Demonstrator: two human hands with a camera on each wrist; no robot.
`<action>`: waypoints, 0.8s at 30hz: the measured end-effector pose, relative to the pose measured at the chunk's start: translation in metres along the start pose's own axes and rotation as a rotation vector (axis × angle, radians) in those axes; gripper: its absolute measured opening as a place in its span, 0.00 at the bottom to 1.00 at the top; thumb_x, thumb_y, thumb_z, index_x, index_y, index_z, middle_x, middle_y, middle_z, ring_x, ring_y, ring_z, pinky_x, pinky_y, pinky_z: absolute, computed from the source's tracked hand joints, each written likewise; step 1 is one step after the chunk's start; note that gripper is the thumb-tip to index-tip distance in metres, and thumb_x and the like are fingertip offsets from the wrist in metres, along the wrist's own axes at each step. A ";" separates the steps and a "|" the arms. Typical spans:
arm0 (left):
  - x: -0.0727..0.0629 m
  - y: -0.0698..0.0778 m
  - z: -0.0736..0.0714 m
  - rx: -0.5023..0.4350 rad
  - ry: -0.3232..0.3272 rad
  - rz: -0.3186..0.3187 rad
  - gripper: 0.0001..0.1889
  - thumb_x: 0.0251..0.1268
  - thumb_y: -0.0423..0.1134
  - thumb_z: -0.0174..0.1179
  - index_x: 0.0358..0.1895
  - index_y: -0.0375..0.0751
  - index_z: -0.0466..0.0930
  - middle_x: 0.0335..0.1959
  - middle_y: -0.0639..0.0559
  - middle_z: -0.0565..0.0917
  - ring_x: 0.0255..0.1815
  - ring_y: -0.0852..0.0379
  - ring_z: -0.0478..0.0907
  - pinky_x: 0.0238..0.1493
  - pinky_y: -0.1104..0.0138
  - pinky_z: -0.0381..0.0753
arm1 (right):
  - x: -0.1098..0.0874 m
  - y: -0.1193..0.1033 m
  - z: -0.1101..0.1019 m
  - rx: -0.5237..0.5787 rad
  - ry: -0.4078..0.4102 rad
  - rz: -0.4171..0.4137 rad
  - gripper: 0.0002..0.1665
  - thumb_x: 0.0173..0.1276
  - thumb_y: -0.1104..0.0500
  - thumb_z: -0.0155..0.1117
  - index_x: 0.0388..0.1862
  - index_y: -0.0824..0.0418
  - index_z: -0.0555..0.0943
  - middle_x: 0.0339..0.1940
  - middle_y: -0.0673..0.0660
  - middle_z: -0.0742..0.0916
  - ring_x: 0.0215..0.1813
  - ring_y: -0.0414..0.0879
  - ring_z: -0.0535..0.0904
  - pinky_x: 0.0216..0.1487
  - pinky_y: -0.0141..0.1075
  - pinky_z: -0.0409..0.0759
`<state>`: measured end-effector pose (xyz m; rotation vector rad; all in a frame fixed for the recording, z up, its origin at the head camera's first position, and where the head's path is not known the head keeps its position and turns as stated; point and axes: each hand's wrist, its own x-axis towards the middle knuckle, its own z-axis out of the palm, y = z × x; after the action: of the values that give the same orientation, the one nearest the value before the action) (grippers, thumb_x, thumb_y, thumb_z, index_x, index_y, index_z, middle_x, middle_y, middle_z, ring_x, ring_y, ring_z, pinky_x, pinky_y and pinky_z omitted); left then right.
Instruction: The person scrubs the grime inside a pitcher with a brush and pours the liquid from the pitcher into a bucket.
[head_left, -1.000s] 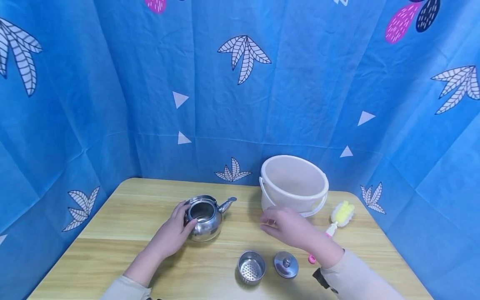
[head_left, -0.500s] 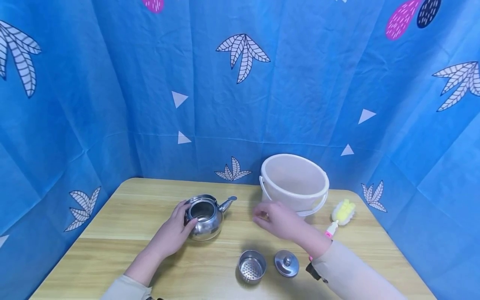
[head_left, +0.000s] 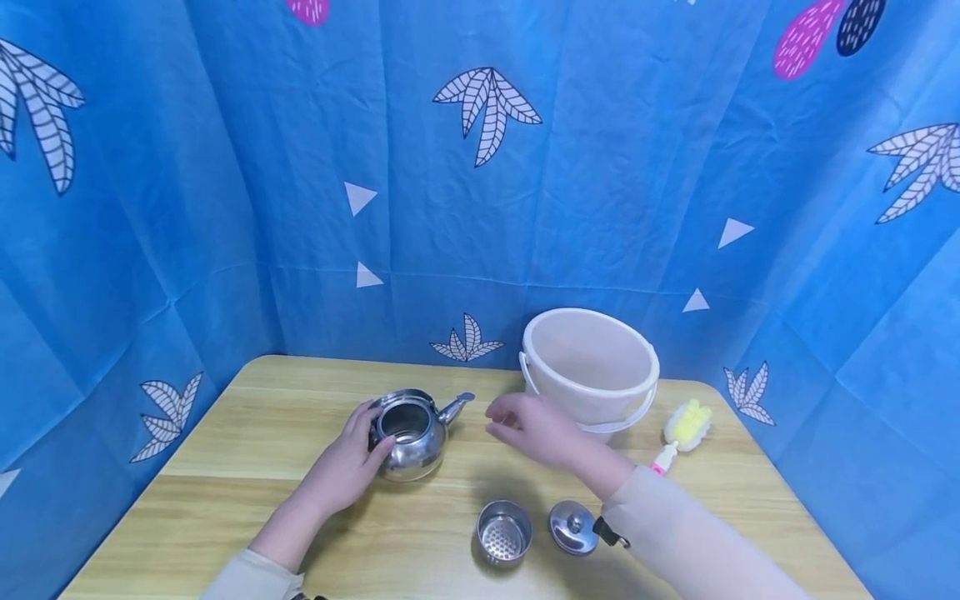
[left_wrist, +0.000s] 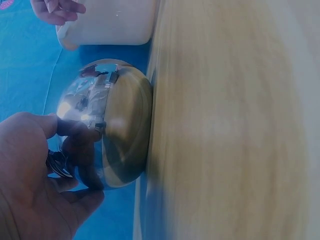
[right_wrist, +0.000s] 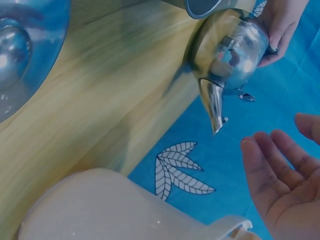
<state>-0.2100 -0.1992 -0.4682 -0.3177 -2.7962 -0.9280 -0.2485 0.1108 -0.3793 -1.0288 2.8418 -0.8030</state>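
Observation:
A shiny steel teapot (head_left: pixel 415 460) with its top uncovered stands left of centre, spout toward the right. My left hand (head_left: pixel 339 468) grips its left side, thumb at the front and fingers round the back; the left wrist view shows the fingers (left_wrist: pixel 90 200) against the pot's body. Raised over the table in front of the bucket, my right hand (head_left: pixel 538 429) holds nothing. Its fingers are loosely bent, thumb apart, and point toward the spout (right_wrist: pixel 212 105). Nearer me lie a round steel strainer (head_left: pixel 504 535) with a perforated bottom and a knobbed steel lid (head_left: pixel 573 527).
A white bucket (head_left: pixel 570 402) with its handle hanging down stands at the back right, partly behind my right hand. Right of it lies a brush (head_left: pixel 686 425) with a yellow and white sponge head. Blue patterned cloth (head_left: pixel 480 225) hangs round the wooden table (head_left: pixel 247 467).
My right hand has moved left, from in front of the bucket toward the teapot's spout. The left hand and the teapot have stayed in place.

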 end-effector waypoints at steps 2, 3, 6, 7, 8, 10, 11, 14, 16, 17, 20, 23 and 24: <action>0.000 0.000 0.000 -0.001 0.003 0.003 0.39 0.79 0.59 0.44 0.75 0.28 0.56 0.78 0.31 0.51 0.70 0.30 0.65 0.69 0.40 0.65 | 0.003 -0.001 0.002 0.009 -0.009 0.012 0.14 0.72 0.53 0.65 0.50 0.60 0.85 0.45 0.52 0.88 0.44 0.42 0.84 0.49 0.35 0.84; 0.000 0.000 0.000 -0.003 0.004 0.004 0.38 0.79 0.58 0.45 0.75 0.27 0.56 0.78 0.30 0.52 0.70 0.30 0.65 0.70 0.41 0.65 | 0.005 -0.001 0.003 0.012 -0.014 0.016 0.14 0.72 0.53 0.65 0.50 0.60 0.85 0.45 0.52 0.88 0.44 0.42 0.84 0.48 0.36 0.84; -0.001 0.001 0.000 -0.010 0.005 0.006 0.38 0.79 0.57 0.46 0.74 0.27 0.56 0.77 0.29 0.54 0.71 0.30 0.64 0.70 0.41 0.64 | 0.009 -0.001 0.007 0.016 -0.023 0.026 0.15 0.72 0.53 0.64 0.50 0.60 0.85 0.46 0.53 0.88 0.44 0.43 0.84 0.48 0.35 0.84; -0.001 0.001 0.000 -0.011 0.004 0.006 0.38 0.79 0.57 0.46 0.74 0.27 0.56 0.77 0.29 0.54 0.71 0.31 0.64 0.70 0.41 0.64 | 0.011 -0.001 0.008 0.010 -0.024 0.028 0.15 0.72 0.53 0.64 0.50 0.60 0.85 0.45 0.53 0.88 0.44 0.42 0.84 0.47 0.35 0.84; -0.001 0.001 0.001 -0.012 0.004 0.006 0.38 0.79 0.57 0.46 0.74 0.27 0.56 0.77 0.29 0.55 0.71 0.30 0.64 0.70 0.41 0.64 | 0.013 0.000 0.009 0.005 -0.024 0.030 0.15 0.73 0.52 0.64 0.50 0.61 0.84 0.45 0.53 0.88 0.43 0.42 0.84 0.47 0.35 0.84; 0.000 0.001 0.001 -0.010 0.001 0.004 0.38 0.79 0.58 0.45 0.75 0.27 0.56 0.77 0.28 0.55 0.71 0.31 0.64 0.70 0.41 0.64 | 0.017 0.001 0.012 -0.015 -0.021 0.029 0.16 0.73 0.52 0.64 0.50 0.61 0.84 0.44 0.52 0.88 0.43 0.42 0.84 0.46 0.35 0.83; 0.000 0.001 0.001 -0.010 0.000 0.002 0.38 0.79 0.58 0.45 0.75 0.27 0.56 0.77 0.28 0.55 0.71 0.31 0.64 0.70 0.41 0.64 | 0.018 0.002 0.012 -0.027 -0.022 0.031 0.16 0.73 0.51 0.64 0.50 0.61 0.84 0.43 0.52 0.88 0.42 0.41 0.84 0.46 0.34 0.83; 0.000 0.000 0.000 -0.007 -0.003 -0.003 0.39 0.79 0.59 0.44 0.75 0.27 0.55 0.77 0.28 0.54 0.71 0.31 0.64 0.70 0.41 0.64 | 0.023 0.002 0.014 -0.050 -0.038 0.041 0.16 0.73 0.50 0.63 0.51 0.59 0.85 0.42 0.51 0.89 0.41 0.41 0.84 0.46 0.35 0.83; 0.000 0.000 0.000 -0.007 -0.004 -0.006 0.39 0.79 0.60 0.44 0.75 0.27 0.55 0.77 0.28 0.54 0.71 0.31 0.63 0.70 0.41 0.64 | 0.025 0.001 0.015 -0.060 -0.053 0.050 0.17 0.73 0.49 0.63 0.51 0.59 0.85 0.42 0.50 0.88 0.42 0.41 0.83 0.46 0.35 0.83; -0.001 0.000 0.000 -0.008 -0.004 -0.006 0.39 0.79 0.60 0.44 0.75 0.27 0.55 0.77 0.28 0.54 0.71 0.31 0.63 0.70 0.41 0.64 | 0.026 0.001 0.016 -0.063 -0.060 0.056 0.17 0.73 0.49 0.63 0.51 0.58 0.85 0.42 0.49 0.88 0.42 0.40 0.83 0.46 0.35 0.83; -0.001 0.000 0.000 -0.005 -0.006 -0.007 0.40 0.78 0.60 0.43 0.75 0.27 0.55 0.77 0.28 0.54 0.72 0.31 0.63 0.71 0.41 0.64 | 0.029 0.001 0.018 -0.066 -0.069 0.065 0.16 0.73 0.49 0.63 0.51 0.58 0.84 0.41 0.49 0.88 0.41 0.40 0.83 0.46 0.36 0.83; -0.001 0.000 0.000 -0.002 -0.008 -0.007 0.40 0.78 0.61 0.43 0.75 0.28 0.55 0.77 0.28 0.54 0.72 0.31 0.63 0.71 0.41 0.64 | 0.032 0.001 0.019 -0.068 -0.078 0.083 0.16 0.73 0.49 0.63 0.51 0.58 0.84 0.41 0.48 0.88 0.41 0.40 0.82 0.46 0.35 0.82; -0.001 0.000 0.000 -0.003 -0.008 -0.007 0.40 0.78 0.61 0.43 0.75 0.28 0.55 0.77 0.29 0.54 0.72 0.31 0.63 0.71 0.41 0.64 | 0.033 0.001 0.020 -0.068 -0.082 0.087 0.16 0.73 0.49 0.63 0.51 0.58 0.84 0.41 0.48 0.88 0.41 0.40 0.82 0.46 0.36 0.82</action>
<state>-0.2095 -0.1993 -0.4685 -0.3125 -2.8054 -0.9340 -0.2709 0.0826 -0.3920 -0.9149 2.8395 -0.6470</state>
